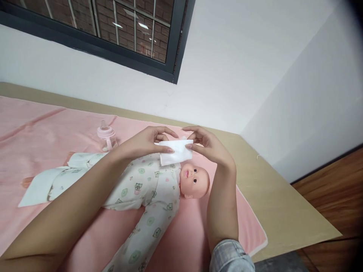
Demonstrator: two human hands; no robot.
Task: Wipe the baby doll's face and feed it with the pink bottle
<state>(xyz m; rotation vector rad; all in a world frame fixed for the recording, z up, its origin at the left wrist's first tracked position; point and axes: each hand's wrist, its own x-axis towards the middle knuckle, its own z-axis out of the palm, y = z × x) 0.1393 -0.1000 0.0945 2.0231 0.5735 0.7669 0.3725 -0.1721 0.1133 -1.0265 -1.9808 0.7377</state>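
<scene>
Between my two hands is a folded white tissue (177,154), held above the upper chest of a baby doll (195,180). My left hand (153,141) pinches its left side, thumb in front and fingers behind. On the other side, my right hand (204,143) grips the upper right corner between thumb and curled fingers. The doll lies on its back, head to the right, dressed in a white printed outfit (138,185) with green and pink bear figures. My left forearm hides part of its body and legs.
A pink baby bottle (106,136) with a handle stands behind the doll. Under both spreads a pink blanket (36,132) on a tan tabletop (263,189). A white wall (215,87) with a dark-framed window (170,60) rises behind; wooden panelling (334,185) is at the right.
</scene>
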